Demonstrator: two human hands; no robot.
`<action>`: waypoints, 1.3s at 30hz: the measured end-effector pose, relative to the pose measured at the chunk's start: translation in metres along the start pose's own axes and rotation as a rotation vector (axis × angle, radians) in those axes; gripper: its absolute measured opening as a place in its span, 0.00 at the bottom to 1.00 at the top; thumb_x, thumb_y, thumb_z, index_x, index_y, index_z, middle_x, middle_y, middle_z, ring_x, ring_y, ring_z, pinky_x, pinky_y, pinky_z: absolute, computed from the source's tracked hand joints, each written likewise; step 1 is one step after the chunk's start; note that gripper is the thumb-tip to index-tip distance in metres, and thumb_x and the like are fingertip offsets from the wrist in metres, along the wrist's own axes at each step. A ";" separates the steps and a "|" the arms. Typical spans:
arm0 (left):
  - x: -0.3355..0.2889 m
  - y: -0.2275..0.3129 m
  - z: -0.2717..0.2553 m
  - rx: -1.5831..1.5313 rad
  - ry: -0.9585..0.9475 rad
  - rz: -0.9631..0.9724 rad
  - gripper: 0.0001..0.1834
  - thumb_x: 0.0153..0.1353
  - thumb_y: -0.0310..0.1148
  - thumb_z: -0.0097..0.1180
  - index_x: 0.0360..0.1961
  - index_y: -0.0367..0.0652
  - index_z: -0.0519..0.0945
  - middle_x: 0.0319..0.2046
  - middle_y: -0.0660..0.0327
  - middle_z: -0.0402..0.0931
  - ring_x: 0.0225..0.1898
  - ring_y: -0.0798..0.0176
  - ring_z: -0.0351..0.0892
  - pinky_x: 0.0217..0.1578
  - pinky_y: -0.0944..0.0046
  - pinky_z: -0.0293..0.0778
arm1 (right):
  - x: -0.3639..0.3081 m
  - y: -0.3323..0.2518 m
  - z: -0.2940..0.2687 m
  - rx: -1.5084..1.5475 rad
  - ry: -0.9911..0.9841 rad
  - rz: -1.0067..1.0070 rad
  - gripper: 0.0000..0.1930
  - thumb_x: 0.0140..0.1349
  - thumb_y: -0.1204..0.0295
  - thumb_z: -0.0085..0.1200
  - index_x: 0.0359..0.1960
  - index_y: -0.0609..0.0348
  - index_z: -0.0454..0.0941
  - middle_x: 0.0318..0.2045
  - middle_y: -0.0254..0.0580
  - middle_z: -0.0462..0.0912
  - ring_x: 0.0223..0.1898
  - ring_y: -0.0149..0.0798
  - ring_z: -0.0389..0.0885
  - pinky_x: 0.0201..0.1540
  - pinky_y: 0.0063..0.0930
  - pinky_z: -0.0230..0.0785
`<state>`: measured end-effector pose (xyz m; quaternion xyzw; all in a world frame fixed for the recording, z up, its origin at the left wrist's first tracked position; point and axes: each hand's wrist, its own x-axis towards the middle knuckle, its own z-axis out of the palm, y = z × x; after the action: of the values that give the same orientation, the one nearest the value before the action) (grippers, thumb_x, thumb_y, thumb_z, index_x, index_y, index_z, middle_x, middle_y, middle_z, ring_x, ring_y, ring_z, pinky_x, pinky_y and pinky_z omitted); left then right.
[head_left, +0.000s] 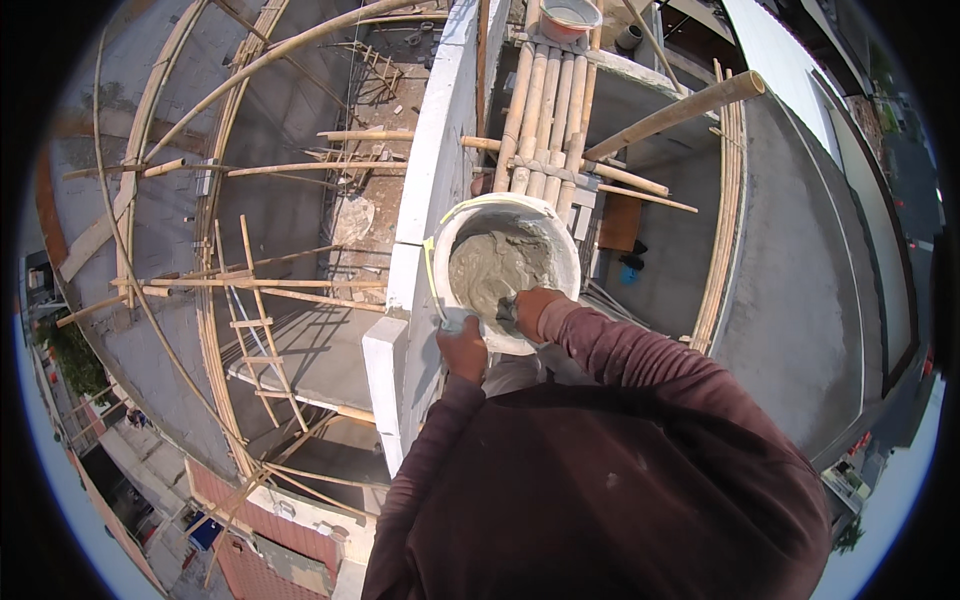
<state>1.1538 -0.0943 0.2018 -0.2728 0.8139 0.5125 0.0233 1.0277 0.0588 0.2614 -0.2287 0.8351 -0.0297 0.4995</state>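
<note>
A round pale bucket (pixel 566 250) stands right in front of me, its rim smeared with dried cement. Wet grey mortar (pixel 495 268) fills much of it, stirred into ridges. My left hand (pixel 463 350) is closed on the near left part of the rim, beside the bucket's thin yellowish handle (pixel 431 270). Over the near right side, my right hand (pixel 538 313) reaches inside with fingers closed. A small dark, mortar-coated piece (pixel 507 308) shows at these fingers; the rest is hidden, so its kind is unclear.
Bamboo poles (pixel 545 110) lashed side by side form a narrow walkway beyond the bucket. An orange basin (pixel 567 22) sits at its far end. A white-topped block wall (pixel 420 200) runs along the left, with bamboo scaffolding (pixel 265 340) and a deep drop past it. One thick pole (pixel 690 110) juts in from the right.
</note>
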 end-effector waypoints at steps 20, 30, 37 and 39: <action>-0.016 -0.010 0.018 -0.310 0.197 -0.202 0.10 0.58 0.30 0.60 0.28 0.31 0.77 0.25 0.59 0.78 0.29 0.63 0.77 0.32 0.57 0.71 | 0.002 0.021 -0.020 0.203 0.121 0.104 0.19 0.61 0.65 0.52 0.51 0.59 0.82 0.50 0.57 0.83 0.51 0.55 0.84 0.55 0.44 0.76; -0.013 -0.005 0.029 -0.260 0.239 -0.105 0.09 0.57 0.27 0.59 0.23 0.34 0.76 0.22 0.61 0.77 0.24 0.63 0.76 0.26 0.58 0.69 | 0.009 0.023 0.008 0.117 0.037 0.069 0.20 0.57 0.59 0.58 0.45 0.63 0.83 0.42 0.56 0.86 0.47 0.55 0.85 0.53 0.44 0.76; -0.008 0.027 0.017 -0.357 0.162 -0.312 0.09 0.57 0.26 0.58 0.34 0.29 0.77 0.30 0.54 0.79 0.31 0.54 0.80 0.37 0.56 0.73 | 0.015 0.029 -0.003 0.132 0.082 0.091 0.19 0.58 0.62 0.56 0.45 0.64 0.84 0.38 0.60 0.86 0.44 0.56 0.85 0.52 0.43 0.77; -0.010 0.029 0.014 -0.337 0.178 -0.299 0.09 0.57 0.27 0.57 0.35 0.29 0.77 0.31 0.54 0.80 0.33 0.54 0.80 0.38 0.55 0.74 | -0.010 0.004 0.011 0.056 0.046 -0.081 0.20 0.59 0.63 0.55 0.48 0.63 0.83 0.39 0.61 0.86 0.43 0.57 0.86 0.52 0.43 0.77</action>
<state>1.1453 -0.0688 0.2216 -0.4344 0.6661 0.6060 -0.0191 1.0396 0.0682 0.2633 -0.2476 0.8352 -0.0788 0.4847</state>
